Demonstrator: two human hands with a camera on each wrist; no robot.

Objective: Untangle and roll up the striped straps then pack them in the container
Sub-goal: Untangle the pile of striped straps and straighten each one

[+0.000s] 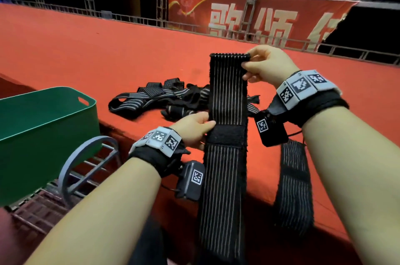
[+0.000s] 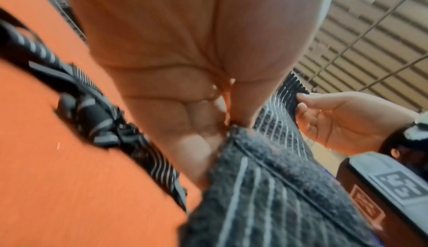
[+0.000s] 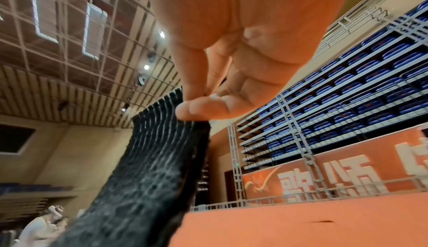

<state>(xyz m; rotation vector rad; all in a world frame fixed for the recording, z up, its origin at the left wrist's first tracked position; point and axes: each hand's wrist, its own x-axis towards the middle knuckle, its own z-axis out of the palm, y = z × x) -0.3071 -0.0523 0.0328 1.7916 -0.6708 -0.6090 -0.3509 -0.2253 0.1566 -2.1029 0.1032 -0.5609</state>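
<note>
The head view alone takes in the whole layout: the red stage point(image 1: 86, 48), a green container point(image 1: 43, 117) at its left edge, a tangled pile of straps point(image 1: 151, 98) lying on the stage beyond the hands, and one strap point(image 1: 227, 102) held upright in front of that pile. From the top edge this strap runs down past a plain black patch point(image 1: 226, 136) and off the bottom of the picture; a second striped length point(image 1: 295, 184) hangs over the stage edge, right of the strap.

The left wrist view adds the grip up close: the left hand point(image 2: 185, 104) pinches the strap's point(image 2: 266, 187) left edge at the fuzzy patch, thumb on the near face, fingers behind. It also shows the right hand's point(image 2: 342, 121) palm side, fingertips curled over the strap's top. The pile point(image 2: 97, 122) lies left of the strap here.

The right wrist view shows the right hand point(image 3: 231, 77) with thumb and forefinger closed on the top corner of the strap point(image 3: 150, 159), which hangs away below. Behind the stage rail stand a red banner point(image 3: 347, 174) and tiers of blue seats point(image 3: 347, 95).

In the head view the left hand point(image 1: 194, 128) sits low against the strap, wrist turned inward; the right hand point(image 1: 268, 67) is raised higher, at the top right corner.
</note>
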